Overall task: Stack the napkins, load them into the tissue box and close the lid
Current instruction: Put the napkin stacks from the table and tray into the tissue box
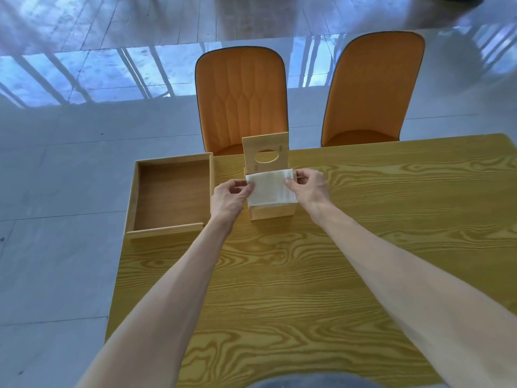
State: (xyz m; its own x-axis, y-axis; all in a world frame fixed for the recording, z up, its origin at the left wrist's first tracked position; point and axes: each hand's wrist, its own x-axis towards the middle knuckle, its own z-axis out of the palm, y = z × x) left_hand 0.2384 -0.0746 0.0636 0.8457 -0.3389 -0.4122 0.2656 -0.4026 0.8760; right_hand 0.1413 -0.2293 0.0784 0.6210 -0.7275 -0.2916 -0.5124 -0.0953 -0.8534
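A white stack of napkins [270,187] lies across the open top of a small wooden tissue box [271,212] near the far edge of the table. The box's lid [265,151], with an oval hole, stands upright behind it. My left hand [230,193] pinches the stack's left edge. My right hand [306,186] pinches its right edge. How deep the napkins sit inside the box is hidden.
A shallow wooden tray [170,196] sits at the table's far left corner, beside the box. The wood-grain table [307,275] stretches toward me. Two orange chairs [242,99] [372,88] stand beyond the far edge. The floor drops off left of the table.
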